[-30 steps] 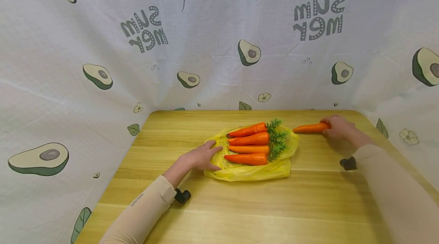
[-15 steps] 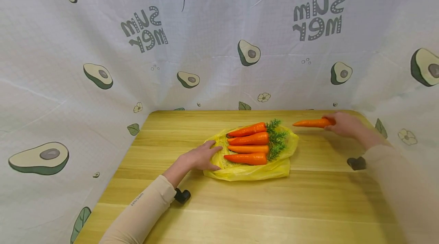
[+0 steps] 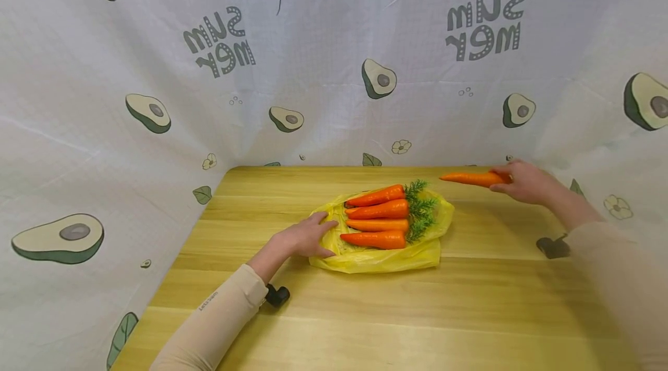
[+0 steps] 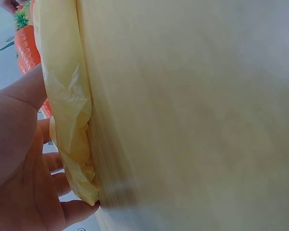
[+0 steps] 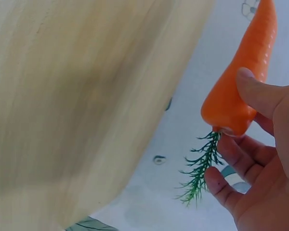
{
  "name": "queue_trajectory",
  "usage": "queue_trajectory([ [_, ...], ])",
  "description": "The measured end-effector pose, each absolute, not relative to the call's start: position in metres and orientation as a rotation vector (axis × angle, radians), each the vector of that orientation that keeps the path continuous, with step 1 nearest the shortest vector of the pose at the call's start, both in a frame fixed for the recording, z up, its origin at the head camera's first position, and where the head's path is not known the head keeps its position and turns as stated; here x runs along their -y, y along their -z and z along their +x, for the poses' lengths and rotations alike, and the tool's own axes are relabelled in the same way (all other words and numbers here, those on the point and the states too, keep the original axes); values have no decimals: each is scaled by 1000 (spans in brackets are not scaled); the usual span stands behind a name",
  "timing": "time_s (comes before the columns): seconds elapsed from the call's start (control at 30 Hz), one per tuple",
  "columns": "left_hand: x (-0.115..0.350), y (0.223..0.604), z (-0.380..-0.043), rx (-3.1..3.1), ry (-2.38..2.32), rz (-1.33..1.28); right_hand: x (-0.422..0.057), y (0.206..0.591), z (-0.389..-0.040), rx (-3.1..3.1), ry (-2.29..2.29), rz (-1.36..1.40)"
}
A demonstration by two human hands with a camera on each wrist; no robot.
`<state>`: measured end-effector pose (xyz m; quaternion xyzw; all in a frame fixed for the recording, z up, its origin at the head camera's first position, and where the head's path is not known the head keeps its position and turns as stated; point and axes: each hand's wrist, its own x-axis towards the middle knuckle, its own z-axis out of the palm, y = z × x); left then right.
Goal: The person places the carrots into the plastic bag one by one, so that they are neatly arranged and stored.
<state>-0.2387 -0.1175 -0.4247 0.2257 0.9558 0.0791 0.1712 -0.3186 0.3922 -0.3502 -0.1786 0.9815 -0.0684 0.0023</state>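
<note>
Above the far right of the table, my right hand (image 3: 528, 181) grips a carrot (image 3: 469, 178) near its thick end, the tip pointing left. In the right wrist view the thumb presses on this carrot (image 5: 241, 82), and its green top (image 5: 202, 166) hangs by the fingers. My left hand (image 3: 302, 237) lies with spread fingers at the left end of a yellow plastic bag (image 3: 388, 262). The left wrist view shows its fingers touching the edge of the bag (image 4: 67, 96). Several carrots (image 3: 378, 239) lie side by side on the bag, leafy tops (image 3: 423, 211) to the right.
The wooden table (image 3: 334, 313) carries the bag near its middle. A white cloth (image 3: 313, 58) printed with avocados hangs behind the table and along both sides. A small black camera (image 3: 278, 297) sits at the left wrist, another black camera (image 3: 554, 246) at the right.
My right hand has lifted its carrot off the table, moving up and slightly to the right. The left hand and the carrots on the bag stay where they were.
</note>
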Motion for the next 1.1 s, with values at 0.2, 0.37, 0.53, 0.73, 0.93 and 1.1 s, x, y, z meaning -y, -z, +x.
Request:
queue_trajectory([
  [0.2,118,425,-239,-2714,-227,630,-380,338,-312,-3099,157,-621],
  [0.37,118,426,-239,-2714,-237,626,-368,327,-303,-3096,153,-626],
  [0.53,118,426,-239,-2711,-230,636,-358,319,-293,-3083,124,-646],
  [0.73,117,424,-239,-2709,-237,643,-344,312,-283,-3097,55,-724],
  [0.93,117,425,-239,-2714,-241,635,-324,307,-275,-3123,-20,-850],
  [1.1,118,426,-239,-2715,-246,634,-308,307,-269,-3130,-9,-942],
])
